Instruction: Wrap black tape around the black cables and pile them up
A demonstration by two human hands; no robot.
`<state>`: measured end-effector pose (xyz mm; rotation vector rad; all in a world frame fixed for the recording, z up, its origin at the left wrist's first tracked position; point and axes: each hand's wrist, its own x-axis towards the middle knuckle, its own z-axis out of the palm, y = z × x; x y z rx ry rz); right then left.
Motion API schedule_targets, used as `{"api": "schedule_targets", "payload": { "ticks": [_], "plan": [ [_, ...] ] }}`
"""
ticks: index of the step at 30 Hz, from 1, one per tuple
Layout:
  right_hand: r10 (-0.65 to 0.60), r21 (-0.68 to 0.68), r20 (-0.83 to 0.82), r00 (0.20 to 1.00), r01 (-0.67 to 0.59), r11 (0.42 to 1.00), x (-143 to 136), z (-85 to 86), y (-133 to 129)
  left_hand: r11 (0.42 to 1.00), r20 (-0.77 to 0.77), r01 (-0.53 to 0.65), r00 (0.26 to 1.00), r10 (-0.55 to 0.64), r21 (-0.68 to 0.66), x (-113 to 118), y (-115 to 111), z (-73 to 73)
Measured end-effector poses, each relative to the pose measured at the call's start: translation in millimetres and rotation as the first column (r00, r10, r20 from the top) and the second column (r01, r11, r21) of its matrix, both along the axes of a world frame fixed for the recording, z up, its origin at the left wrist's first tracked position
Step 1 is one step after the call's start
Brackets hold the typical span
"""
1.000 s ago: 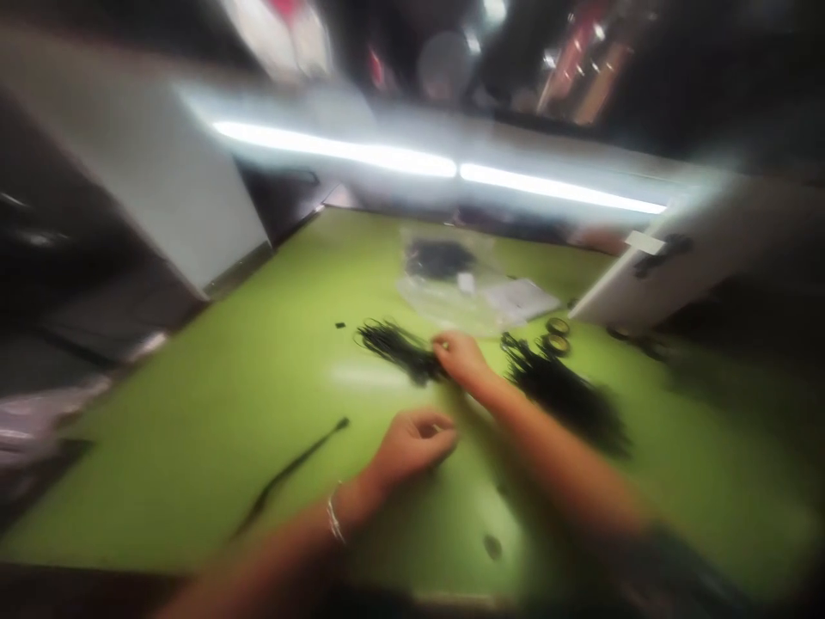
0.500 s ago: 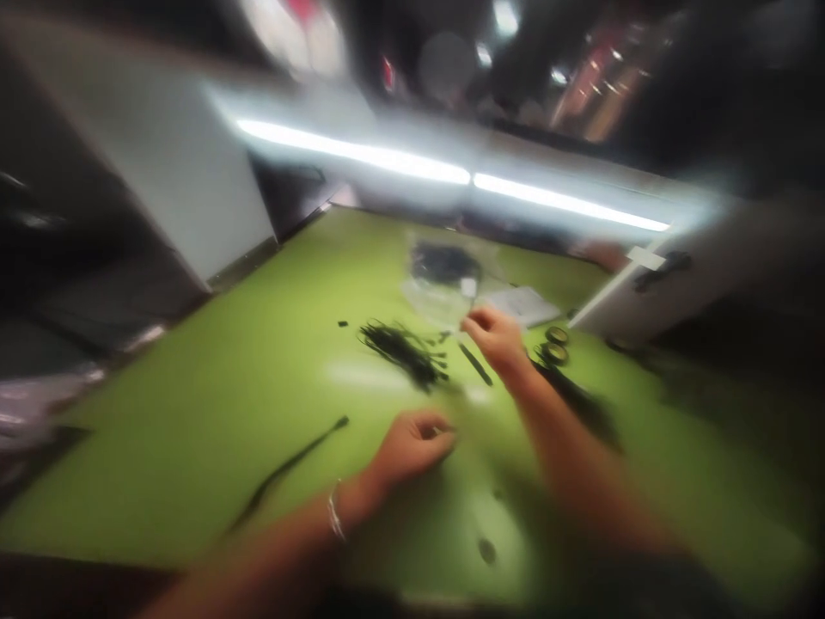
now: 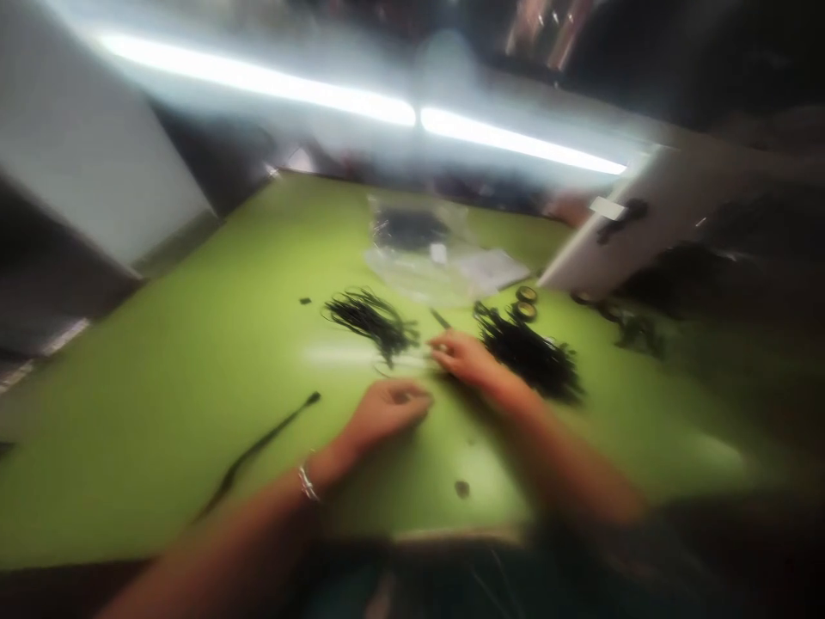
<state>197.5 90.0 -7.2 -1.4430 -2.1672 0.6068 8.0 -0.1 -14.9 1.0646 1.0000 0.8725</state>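
My left hand [image 3: 387, 409] is over the green table with thumb and fingers pinched together. Whatever lies in that pinch is too blurred to make out. Just beyond and to its right, my right hand [image 3: 465, 358] has its fingers closed too, their contents unclear. A bundle of thin black cables [image 3: 370, 320] lies beyond my left hand. Beside my right forearm is a larger pile of black cables [image 3: 532, 354]. A slim dark stick-like tool [image 3: 441, 319] shows past my right fingers. A single black cable [image 3: 264, 443] stretches out left of my left hand.
Clear plastic bags with dark contents [image 3: 409, 230] lie at the back, next to a white paper [image 3: 493, 268]. Two black-and-yellow rolls [image 3: 527, 303] sit by the right-hand panel [image 3: 619, 228]. A lit tube lamp [image 3: 258, 82] spans the rear. A small black piece [image 3: 305, 301] lies left of the bundle.
My right hand has come back from beside the bag toward my left hand, which keeps its pinch. The camera view has shifted, so the table appears higher and further left.
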Motion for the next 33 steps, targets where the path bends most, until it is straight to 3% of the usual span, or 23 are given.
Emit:
{"api": "schedule_targets", "payload": {
  "ticks": [4, 9, 12, 17, 20, 23, 29, 33],
  "plan": [
    [-0.132, 0.044, -0.030, 0.991, 0.133, 0.990, 22.8, 3.9, -11.1, 0.996, 0.019, -0.066, 0.998, 0.067, -0.060, -2.6, 3.2, 1.4],
    [-0.010, 0.052, 0.161, 0.987, 0.002, 0.999, 23.4, -2.5, -31.1, 0.993, 0.130, -0.030, 0.990, 0.045, -0.114, -2.4, 3.4, 2.0],
    [-0.016, 0.064, 0.174, 0.985, 0.005, 0.998, 11.7, -13.2, -35.8, 0.990, 0.178, -0.005, 0.984, 0.030, -0.138, -1.2, 1.8, 2.9],
    [-0.118, 0.039, 0.037, 0.992, 0.117, 0.992, 3.9, -3.9, -39.2, 0.986, 0.178, -0.017, 0.983, 0.047, -0.166, -0.3, 0.9, 2.8],
    [-0.149, -0.052, -0.255, 0.955, 0.141, 0.989, -4.6, 13.7, -51.3, 0.987, 0.155, -0.051, 0.985, 0.075, -0.151, 0.3, 1.2, 2.2],
    [-0.114, -0.123, -0.442, 0.889, 0.066, 0.990, -18.3, 25.4, -65.6, 0.987, 0.142, -0.089, 0.984, 0.108, -0.134, 0.7, 1.4, 2.9],
    [-0.220, -0.349, -0.488, 0.845, 0.042, 0.936, -26.6, 25.8, -71.7, 0.984, 0.059, -0.157, 0.985, 0.162, -0.083, 0.8, 2.1, 0.3],
    [-0.110, -0.336, -0.415, 0.903, -0.040, 0.941, -25.9, 21.9, -73.2, 0.979, -0.063, -0.196, 0.978, 0.199, 0.051, 0.7, 5.1, -6.0]
  ]
}}
